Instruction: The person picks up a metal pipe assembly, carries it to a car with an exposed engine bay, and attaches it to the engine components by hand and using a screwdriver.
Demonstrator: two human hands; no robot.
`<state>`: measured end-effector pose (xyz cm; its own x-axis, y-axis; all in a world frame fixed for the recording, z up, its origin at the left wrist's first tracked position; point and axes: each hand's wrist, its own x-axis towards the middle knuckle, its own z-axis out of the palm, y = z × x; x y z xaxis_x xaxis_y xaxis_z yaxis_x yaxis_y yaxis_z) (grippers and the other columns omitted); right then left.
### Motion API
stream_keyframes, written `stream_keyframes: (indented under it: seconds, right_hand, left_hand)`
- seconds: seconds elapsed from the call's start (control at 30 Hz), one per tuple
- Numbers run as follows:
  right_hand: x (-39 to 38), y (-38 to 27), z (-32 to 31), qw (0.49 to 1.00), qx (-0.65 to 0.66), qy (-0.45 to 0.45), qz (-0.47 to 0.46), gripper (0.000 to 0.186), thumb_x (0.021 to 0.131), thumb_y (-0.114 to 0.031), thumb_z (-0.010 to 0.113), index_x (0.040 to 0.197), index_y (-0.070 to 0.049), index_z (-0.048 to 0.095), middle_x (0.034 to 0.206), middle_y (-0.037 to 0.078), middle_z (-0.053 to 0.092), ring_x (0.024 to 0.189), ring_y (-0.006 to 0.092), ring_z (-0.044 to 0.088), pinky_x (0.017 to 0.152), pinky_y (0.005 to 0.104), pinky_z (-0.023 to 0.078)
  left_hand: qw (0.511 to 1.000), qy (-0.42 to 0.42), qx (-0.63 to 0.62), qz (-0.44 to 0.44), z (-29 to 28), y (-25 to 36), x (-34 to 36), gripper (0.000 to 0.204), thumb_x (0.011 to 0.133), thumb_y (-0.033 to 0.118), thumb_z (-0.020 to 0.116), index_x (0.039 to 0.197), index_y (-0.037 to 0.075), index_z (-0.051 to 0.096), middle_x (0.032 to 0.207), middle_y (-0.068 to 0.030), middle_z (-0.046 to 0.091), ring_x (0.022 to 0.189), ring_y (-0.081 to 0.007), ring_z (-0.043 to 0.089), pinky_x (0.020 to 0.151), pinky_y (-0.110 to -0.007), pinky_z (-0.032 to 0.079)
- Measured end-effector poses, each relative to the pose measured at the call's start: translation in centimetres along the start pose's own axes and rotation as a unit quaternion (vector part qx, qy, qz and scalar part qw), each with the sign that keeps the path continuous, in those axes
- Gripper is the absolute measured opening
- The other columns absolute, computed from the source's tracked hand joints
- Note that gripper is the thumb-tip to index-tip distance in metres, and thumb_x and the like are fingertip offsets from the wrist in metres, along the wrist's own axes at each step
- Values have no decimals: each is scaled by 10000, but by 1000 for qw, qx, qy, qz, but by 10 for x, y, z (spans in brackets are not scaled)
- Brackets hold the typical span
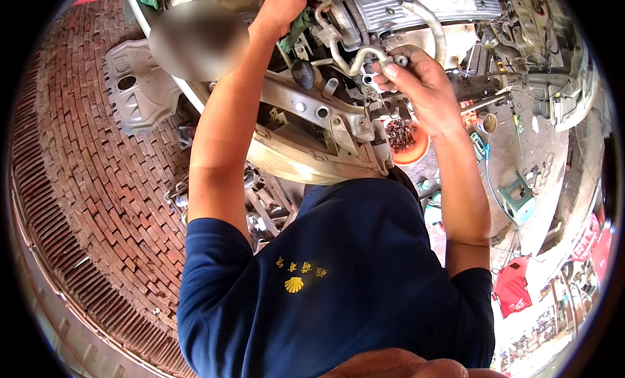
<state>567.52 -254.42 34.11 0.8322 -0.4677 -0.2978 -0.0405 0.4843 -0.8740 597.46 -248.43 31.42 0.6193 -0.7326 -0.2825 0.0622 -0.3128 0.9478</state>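
Observation:
In the car's engine bay, my right hand (422, 85) pinches the end of a bent metal pipe (357, 60) between thumb and fingers. The pipe's round end fitting (401, 61) pokes out beside the thumb. Farther left, my left hand (284, 12) reaches in at the top edge of the view, next to a green cloth (299, 28) and several metal pipes. Its fingertips are cut off, so what they touch is hidden. Below the pipe lie a black round cap (303, 73) and the metal front crossmember (306, 109).
A headlight (293, 160) lines the car's front edge before my body. An orange bowl (413, 158) of small bolts stands below my right forearm. A grey cover (142, 85) lies on the brick floor (97, 183) at left. A green stool (516, 199) and a red bag (513, 287) are at right.

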Motion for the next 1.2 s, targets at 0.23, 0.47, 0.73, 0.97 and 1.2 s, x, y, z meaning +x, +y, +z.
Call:
stream_keyframes:
  seconds: [0.23, 0.47, 0.73, 0.97, 1.2]
  right_hand:
    - [1, 46, -1, 999, 1, 23, 43, 298, 973, -134, 736, 1202, 16, 618, 993, 92, 722, 896, 151, 716, 833, 282, 595]
    - [0, 62, 2, 993, 61, 65, 80, 292, 991, -178, 712, 1202, 8, 633, 1053, 108, 721, 916, 218, 733, 854, 357, 610]
    - [-21, 71, -15, 981, 174, 48, 66, 323, 962, -8, 609, 1280, 32, 563, 1194, 163, 677, 1096, 309, 706, 965, 432, 577]
    - [-48, 102, -14, 991, 87, 67, 79, 302, 957, 35, 644, 1248, 19, 566, 1114, 95, 671, 1033, 181, 696, 918, 310, 567]
    - [-63, 113, -8, 998, -9, 55, 16, 277, 930, 62, 690, 1165, -17, 566, 1032, 17, 626, 945, 79, 610, 801, 245, 516]
  left_hand:
    - [995, 37, 73, 58, 3, -10, 0, 381, 989, 367, 710, 1005, -12, 746, 821, 3, 655, 773, -101, 534, 720, -321, 467]
    - [990, -3, 123, 67, -1, -11, -6, 391, 1003, 371, 670, 858, 9, 688, 724, 12, 591, 707, -105, 504, 676, -324, 450]
    - [975, 14, 183, 126, 12, 3, -23, 407, 1015, 347, 653, 817, -9, 645, 681, -18, 583, 684, -103, 515, 649, -321, 448]
    - [931, -66, 195, 301, 26, 18, -43, 329, 980, 240, 708, 788, -9, 608, 715, -83, 566, 655, -155, 506, 616, -343, 435]
    - [870, -123, 164, 448, 55, 44, -62, 204, 925, 182, 725, 931, -18, 688, 834, -136, 654, 711, -289, 640, 633, -365, 503]
